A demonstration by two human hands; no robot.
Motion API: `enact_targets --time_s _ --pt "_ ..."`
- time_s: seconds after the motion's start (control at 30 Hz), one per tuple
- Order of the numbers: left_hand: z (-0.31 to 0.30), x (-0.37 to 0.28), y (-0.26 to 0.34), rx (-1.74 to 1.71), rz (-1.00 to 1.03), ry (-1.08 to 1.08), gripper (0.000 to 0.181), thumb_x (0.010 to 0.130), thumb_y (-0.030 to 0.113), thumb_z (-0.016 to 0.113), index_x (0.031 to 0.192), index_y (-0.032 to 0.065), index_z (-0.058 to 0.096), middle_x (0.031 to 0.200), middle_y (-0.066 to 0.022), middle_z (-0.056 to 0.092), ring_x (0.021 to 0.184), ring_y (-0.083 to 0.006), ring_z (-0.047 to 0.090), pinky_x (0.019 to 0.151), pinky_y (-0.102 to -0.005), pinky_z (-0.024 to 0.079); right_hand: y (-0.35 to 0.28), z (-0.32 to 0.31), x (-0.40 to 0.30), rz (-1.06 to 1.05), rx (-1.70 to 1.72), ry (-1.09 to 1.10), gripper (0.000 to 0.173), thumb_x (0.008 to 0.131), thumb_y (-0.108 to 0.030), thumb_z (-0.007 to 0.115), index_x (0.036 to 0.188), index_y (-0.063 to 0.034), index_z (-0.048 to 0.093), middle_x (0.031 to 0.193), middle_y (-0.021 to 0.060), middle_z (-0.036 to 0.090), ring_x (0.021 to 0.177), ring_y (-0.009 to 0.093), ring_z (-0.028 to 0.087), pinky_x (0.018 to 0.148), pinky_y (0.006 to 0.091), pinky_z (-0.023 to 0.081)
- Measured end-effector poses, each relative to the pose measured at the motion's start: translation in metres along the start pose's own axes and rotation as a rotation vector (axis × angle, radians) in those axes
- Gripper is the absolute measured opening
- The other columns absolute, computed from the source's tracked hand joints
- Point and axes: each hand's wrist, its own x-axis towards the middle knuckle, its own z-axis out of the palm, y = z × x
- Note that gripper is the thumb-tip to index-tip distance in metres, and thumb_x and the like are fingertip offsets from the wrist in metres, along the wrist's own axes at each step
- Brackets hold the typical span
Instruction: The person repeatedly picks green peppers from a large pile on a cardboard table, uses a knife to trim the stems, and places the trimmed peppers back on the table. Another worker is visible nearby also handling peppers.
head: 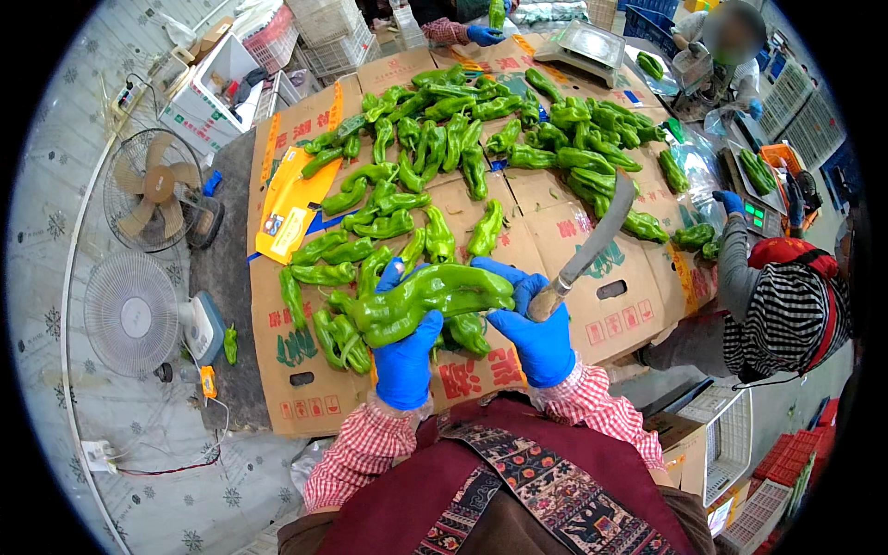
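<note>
A large glossy green pepper (pixel 430 298) lies sideways across my hands, above the near part of the cardboard. My left hand (pixel 404 364), in a blue glove, grips its broad end between thumb and fingers. Also gloved in blue, my right hand (pixel 540 347) holds a curved knife (pixel 590 239) by its wooden handle, the blade pointing up and away from me. The right thumb and fingertips meet the pepper's narrow end. More green peppers (pixel 444 149) are spread over the flattened cardboard (pixel 541 243) beyond, and some lie partly hidden under my hands.
Two fans (pixel 158 184) stand on the left. A yellow printed bag (pixel 286 205) lies near the cardboard's left edge. A weighing scale (pixel 581 52) sits at the back. Co-workers (pixel 784 312) are at the right and far side, one beside a scale (pixel 756 215) with a lit display.
</note>
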Motion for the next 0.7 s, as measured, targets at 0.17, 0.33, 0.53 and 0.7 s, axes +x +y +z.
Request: enact_targets --time_s 0.17,0.33,0.53,0.7 --pt "0.003 -0.012 0.014 0.155 0.085 -0.088 0.077 0.087 -0.010 0.059 0.154 0.0083 0.025 0.149 -0.0145 0.043 0.134 -0.0253 0.046 0.111 -0.0403 0.040 0.005 -0.002 -0.014 0.091 0.085 0.052 0.029 0.080 0.004 0.069 0.076 -0.0084 0.042 0.134 0.0263 0.057 0.120 0.027 0.057 0.096 0.0330 0.046" --pt "0.008 -0.024 0.018 0.130 0.062 -0.080 0.084 0.085 -0.010 0.066 0.154 0.0089 0.022 0.147 -0.0112 0.042 0.131 -0.0223 0.047 0.109 -0.0375 0.042 0.000 -0.002 -0.027 0.237 0.228 0.114 0.026 0.082 0.003 0.068 0.076 -0.0073 0.045 0.129 0.0230 0.059 0.124 0.028 0.055 0.096 0.0332 0.047" --pt "0.003 -0.031 0.004 0.263 0.265 -0.153 0.083 0.082 -0.012 0.065 0.153 0.0094 0.027 0.150 -0.0131 0.041 0.136 -0.0248 0.044 0.112 -0.0414 0.040 -0.006 -0.003 -0.034 0.213 0.212 0.139 0.025 0.083 0.003 0.067 0.077 -0.0070 0.045 0.123 0.0206 0.061 0.115 0.025 0.058 0.094 0.0371 0.048" --pt "0.012 -0.028 -0.006 0.357 0.461 -0.293 0.077 0.080 -0.008 0.073 0.146 0.0080 0.035 0.137 -0.0123 0.047 0.131 -0.0255 0.046 0.108 -0.0401 0.043 -0.005 -0.006 -0.032 0.130 0.063 0.229 0.028 0.083 0.002 0.068 0.075 -0.0070 0.043 0.124 0.0179 0.064 0.107 0.020 0.061 0.089 0.0320 0.050"
